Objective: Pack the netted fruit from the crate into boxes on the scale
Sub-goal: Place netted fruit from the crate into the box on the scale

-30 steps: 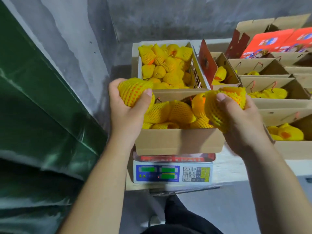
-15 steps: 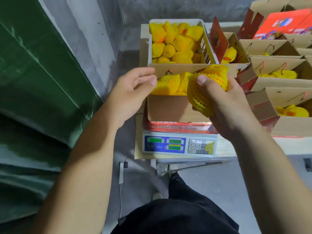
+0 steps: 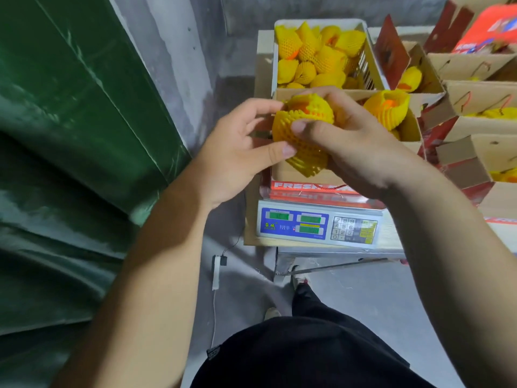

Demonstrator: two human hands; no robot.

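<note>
While the person stands close to the bench (image 3: pixel 253 239), black trousers (image 3: pixel 307 354) fill the bottom of the view and a white power strip (image 3: pixel 215 273) lies on the grey floor. On the near edge of the bench sits the scale (image 3: pixel 319 228), with green displays and a keypad on its front. A cardboard box (image 3: pixel 305 175) stands on the scale, with red print along its lower edge. Above this box both hands meet on one netted fruit (image 3: pixel 303 127). The right hand (image 3: pixel 361 152) grips it from the right, thumb pressed on the yellow foam net. The left hand (image 3: pixel 237 152) pinches the net on the left side between thumb and fingers. A second netted fruit (image 3: pixel 387 106) rests in the box, just beyond the right hand. Behind the box is the crate (image 3: pixel 366 60), full of more fruit in yellow nets. To the right, further open boxes (image 3: pixel 481 96) stand in a row, some with fruit inside. A green sheet (image 3: pixel 70 135) hangs at the left.
</note>
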